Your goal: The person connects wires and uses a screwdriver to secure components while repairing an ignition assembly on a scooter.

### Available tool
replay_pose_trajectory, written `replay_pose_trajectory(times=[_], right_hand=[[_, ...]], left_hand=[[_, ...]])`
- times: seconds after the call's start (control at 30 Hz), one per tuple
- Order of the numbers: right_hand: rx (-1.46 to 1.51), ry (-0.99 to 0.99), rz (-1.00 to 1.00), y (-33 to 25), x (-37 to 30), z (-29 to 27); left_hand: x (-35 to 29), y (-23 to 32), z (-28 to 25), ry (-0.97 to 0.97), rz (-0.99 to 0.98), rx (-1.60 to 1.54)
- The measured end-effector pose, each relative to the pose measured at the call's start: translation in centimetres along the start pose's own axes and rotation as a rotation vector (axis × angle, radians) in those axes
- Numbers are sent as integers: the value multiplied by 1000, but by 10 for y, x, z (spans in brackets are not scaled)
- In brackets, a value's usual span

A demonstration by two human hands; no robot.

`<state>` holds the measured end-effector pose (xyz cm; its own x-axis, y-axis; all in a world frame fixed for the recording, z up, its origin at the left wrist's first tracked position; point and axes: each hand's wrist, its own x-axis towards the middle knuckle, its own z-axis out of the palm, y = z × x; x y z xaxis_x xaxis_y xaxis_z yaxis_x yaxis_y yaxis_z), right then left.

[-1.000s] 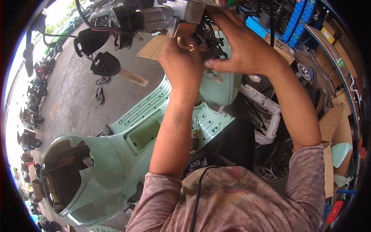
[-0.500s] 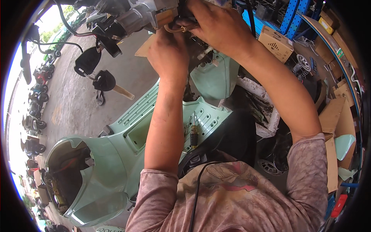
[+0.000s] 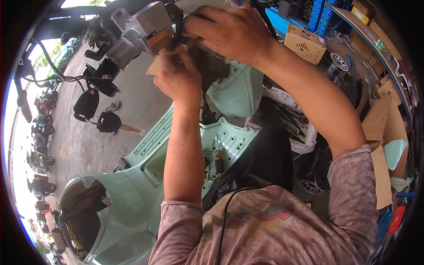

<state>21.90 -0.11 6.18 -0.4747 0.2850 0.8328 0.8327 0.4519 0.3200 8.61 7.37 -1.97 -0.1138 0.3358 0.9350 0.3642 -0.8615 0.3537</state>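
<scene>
A curved copper-coloured tube (image 3: 176, 51) runs between my hands, beside a brown block (image 3: 160, 42) on a silver metal housing (image 3: 148, 25). My left hand (image 3: 179, 81) is closed, its thumb and fingertips pinching the tube's bend from below. From the right, my right hand (image 3: 234, 33) curls over the tube's other end; its fingers are closed there, with the tips partly hidden. Under my forearms lies the mint-green scooter floorboard (image 3: 165, 128). A screwdriver (image 3: 219, 163) with a black and yellow handle rests on it.
Two black key-like pieces (image 3: 108, 122) hang on a ring at the left, near black cables. A mint-green panel (image 3: 238, 90) stands beyond my right forearm. At right are a cardboard box (image 3: 304, 44), a shock absorber (image 3: 338, 64) and a white tray (image 3: 304, 132). Parked scooters (image 3: 42, 159) line the far left.
Both hands and the metal housing have shifted left and slightly down in view. More of the housing shows now. The tube is still between my hands.
</scene>
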Motion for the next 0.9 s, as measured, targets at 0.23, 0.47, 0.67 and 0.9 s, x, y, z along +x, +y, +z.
replay_pose_trajectory(times=[0.23,0.47,0.67,0.9], right_hand=[[-25,-14,212,-18,1,2],[111,28,250,-19,1,17],[132,70,270,-20,-1,13],[157,96,332,-26,2,16]], left_hand=[[2,5,1,51,-73,67],[2,17,6,141,-130,124],[14,21,-9,-94,-69,249],[7,8,-12,-91,-116,-5]])
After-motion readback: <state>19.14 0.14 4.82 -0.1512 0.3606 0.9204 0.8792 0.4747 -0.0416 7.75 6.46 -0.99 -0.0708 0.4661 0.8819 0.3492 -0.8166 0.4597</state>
